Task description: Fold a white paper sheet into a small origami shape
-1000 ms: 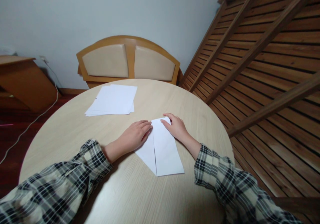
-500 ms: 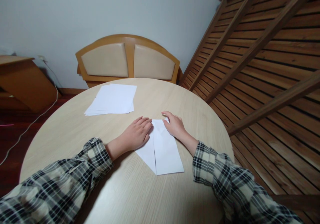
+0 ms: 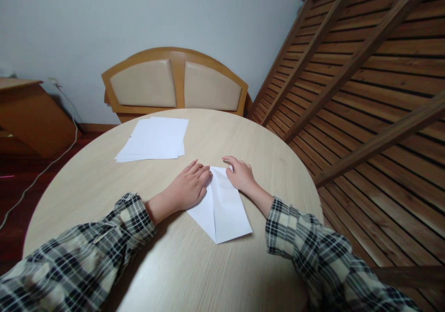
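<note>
A folded white sheet of paper (image 3: 229,210) lies in front of me, with a lengthwise line down its middle and a slanted left part. My left hand (image 3: 189,185) rests flat on its left side, fingers together and stretched toward the far edge. At the far right corner my right hand (image 3: 240,173) holds the paper, thumb on top and index finger curved beyond the edge. Its other fingers are partly hidden. The right flap bulges slightly off the layer beneath.
A loose stack of white paper (image 3: 156,138) sits at the far left of the round wooden table (image 3: 271,275). Behind the table stands a padded headboard (image 3: 179,82). Slatted wooden boards (image 3: 365,131) lean at the right. A white cable (image 3: 45,168) runs along the floor at left.
The right flap's near corner has shifted slightly left and up, and its surface now looks creased and raised. Both hands stay nearly in place; the view has shifted slightly.
</note>
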